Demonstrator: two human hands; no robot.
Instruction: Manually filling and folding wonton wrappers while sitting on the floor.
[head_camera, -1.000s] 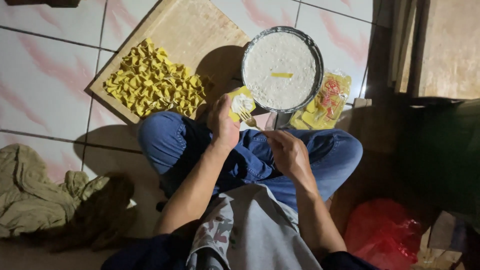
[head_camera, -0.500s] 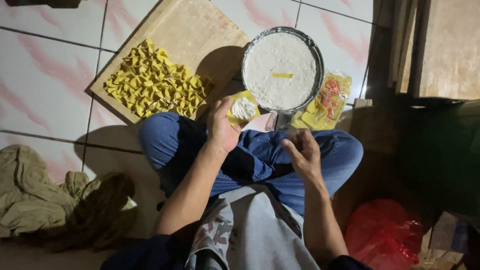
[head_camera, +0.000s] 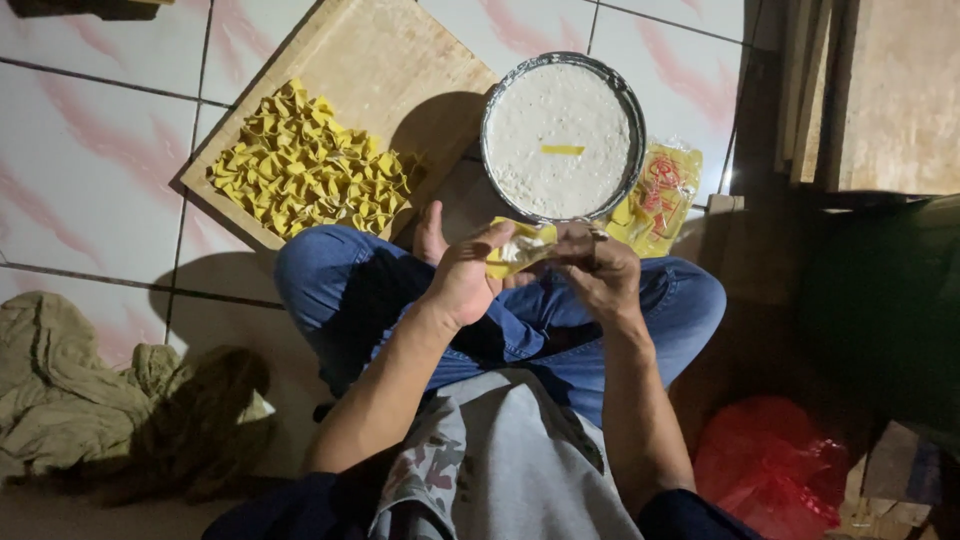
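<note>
My left hand and my right hand meet over my crossed knees, both gripping one yellow dumpling wrapper with pale filling in it. Just beyond them stands a round metal bowl of whitish filling, with a small yellow stick lying on its surface. A wooden board at the far left carries a heap of several folded yellow dumplings. A yellow packet of wrappers lies to the right of the bowl.
I sit cross-legged in blue jeans on a white tiled floor. A crumpled olive cloth lies at the lower left. A red plastic bag is at the lower right, wooden planks at the upper right.
My right hand has come up from my lap to meet the left hand at the wrapper. The left hand drew the wrapper slightly toward me and the wrapper now looks folded.
</note>
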